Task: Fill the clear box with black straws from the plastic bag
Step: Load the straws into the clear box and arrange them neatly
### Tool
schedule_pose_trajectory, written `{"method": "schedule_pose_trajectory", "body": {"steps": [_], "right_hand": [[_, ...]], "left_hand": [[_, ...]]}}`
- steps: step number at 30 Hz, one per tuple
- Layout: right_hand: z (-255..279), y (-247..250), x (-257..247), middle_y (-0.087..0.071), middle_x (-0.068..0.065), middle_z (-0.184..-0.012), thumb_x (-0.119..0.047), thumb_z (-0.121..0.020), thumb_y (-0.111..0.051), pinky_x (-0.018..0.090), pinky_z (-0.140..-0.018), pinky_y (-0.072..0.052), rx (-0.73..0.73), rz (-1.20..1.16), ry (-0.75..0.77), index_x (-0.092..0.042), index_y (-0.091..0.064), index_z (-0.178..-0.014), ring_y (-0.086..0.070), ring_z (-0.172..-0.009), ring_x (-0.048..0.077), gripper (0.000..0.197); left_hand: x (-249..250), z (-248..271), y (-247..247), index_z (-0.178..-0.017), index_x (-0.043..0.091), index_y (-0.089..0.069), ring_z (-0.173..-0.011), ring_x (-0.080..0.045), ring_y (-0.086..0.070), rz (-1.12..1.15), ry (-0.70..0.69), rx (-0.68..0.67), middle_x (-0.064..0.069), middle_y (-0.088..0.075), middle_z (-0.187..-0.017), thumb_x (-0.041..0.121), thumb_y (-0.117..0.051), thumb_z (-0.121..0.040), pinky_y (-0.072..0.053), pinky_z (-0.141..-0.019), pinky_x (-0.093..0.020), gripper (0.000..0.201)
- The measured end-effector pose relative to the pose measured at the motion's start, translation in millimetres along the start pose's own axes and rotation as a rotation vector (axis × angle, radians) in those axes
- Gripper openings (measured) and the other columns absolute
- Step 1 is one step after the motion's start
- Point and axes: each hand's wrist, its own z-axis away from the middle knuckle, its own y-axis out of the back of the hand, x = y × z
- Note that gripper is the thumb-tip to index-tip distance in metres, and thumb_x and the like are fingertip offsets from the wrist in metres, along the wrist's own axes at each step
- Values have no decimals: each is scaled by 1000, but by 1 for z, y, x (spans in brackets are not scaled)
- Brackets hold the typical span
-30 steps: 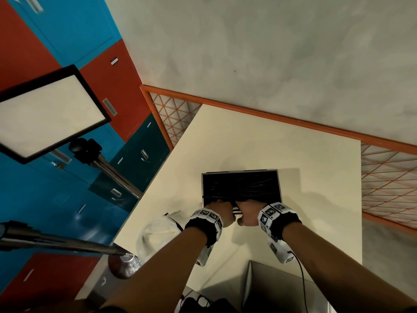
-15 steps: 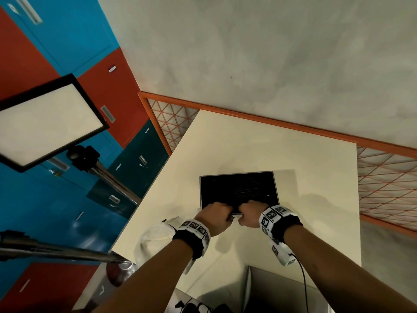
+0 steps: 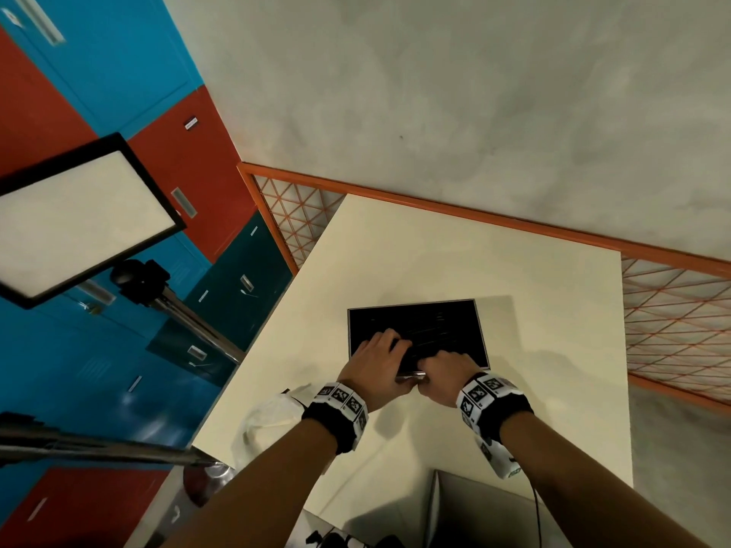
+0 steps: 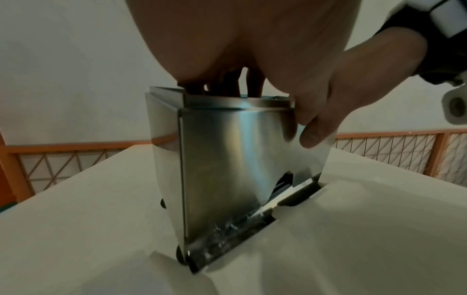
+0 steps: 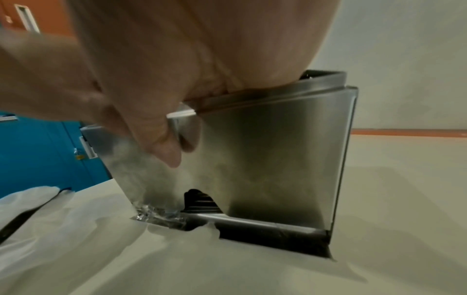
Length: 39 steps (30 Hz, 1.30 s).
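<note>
Table (image 3: 455, 255), cream-topped, beside blue and red lockers (image 3: 118, 92).

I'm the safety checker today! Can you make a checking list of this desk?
Surface: cream table, box standing on it.
Job's things: clear box holds black straws; plastic bag lies near table's left edge.
Clutter: grey panel at near edge.
Grippers: left hand fingers reach onto straws; right hand grips box rim.
Cables: thin black cable from right wrist.
Surroundings: lockers, light panel, orange fence.
</note>
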Motion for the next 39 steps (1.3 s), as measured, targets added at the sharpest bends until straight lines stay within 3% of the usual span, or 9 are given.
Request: {"method": "schedule_pose_trajectory", "body": {"steps": [5,8,11,15,20,30,34,36,39], "right_hand": [[10,6,13,-68,1,-100,-41,-83,-50,36,-77,-53,114,-244,64,-33,-62,-107,-65,-93,27,28],[13,4,24,-66,-2,-95,-33,-86,-55,37,-77,-53,351,-424,105,-25,-66,-100,-61,-90,22,19],[8,1,33,-63,0,-100,-30,-90,-51,41,-83,-51,562,-331,89,-15,-68,-102,-55,-96,22,26],[4,1,24,-59,-2,-113,-45,-95,-43,39,-92,-43,305,-177,-79,-21,-63,-113,-51,-111,21,36],[7,8,16,-59,-1,-117,-47,-91,-37,41,-92,-41,129,-149,0,-19,-60,-111,-52,-114,23,42],[-4,17,14,-58,2,-117,-33,-89,-52,38,-90,-49,41,-207,107,-19,-60,-123,-55,-112,25,37],[-4,15,13,-53,2,-125,-36,-92,-47,42,-95,-44,44,2,125,-22,-52,-133,-47,-120,24,44],[-7,14,11,-52,4,-125,-33,-90,-52,42,-95,-46,48,-118,143,-19,-54,-130,-50,-117,25,43],[-13,12,13,-54,8,-120,-24,-86,-58,41,-94,-47,118,-393,185,-8,-63,-119,-56,-108,27,37]], "left_hand": [[4,5,-9,-143,14,-44,-119,-25,-51,-6,49,-44,-5,-44,-137,41,-57,-91,-50,-93,-41,60],[10,3,-7,-138,16,-48,-122,-25,-49,-82,113,-43,-3,-45,-137,40,-52,-92,-45,-94,-44,52],[17,0,-4,-135,17,-49,-123,-25,-48,-93,207,-85,-2,-46,-133,39,-52,-92,-40,-97,-50,48],[26,-1,-1,-130,19,-45,-116,-24,-56,-94,313,-148,-2,-45,-126,31,-54,-94,-37,-101,-60,39],[41,-13,10,-137,20,-40,-110,-29,-61,-45,334,-241,-3,-41,-134,30,-53,-98,-26,-108,-70,42],[43,-17,11,-131,19,-46,-110,-26,-61,-115,351,-249,-3,-48,-127,32,-53,-97,-10,-110,-78,37],[34,-19,5,-134,16,-43,-119,-29,-55,-104,288,-221,-8,-44,-133,35,-60,-93,-19,-117,-63,48],[24,-22,1,-137,14,-40,-124,-34,-47,-62,225,-176,-12,-37,-138,38,-67,-87,-33,-112,-50,62],[8,-32,1,-147,14,-34,-137,-36,-31,-4,105,-112,-14,-30,-147,44,-73,-78,-28,-117,-48,84]]}}
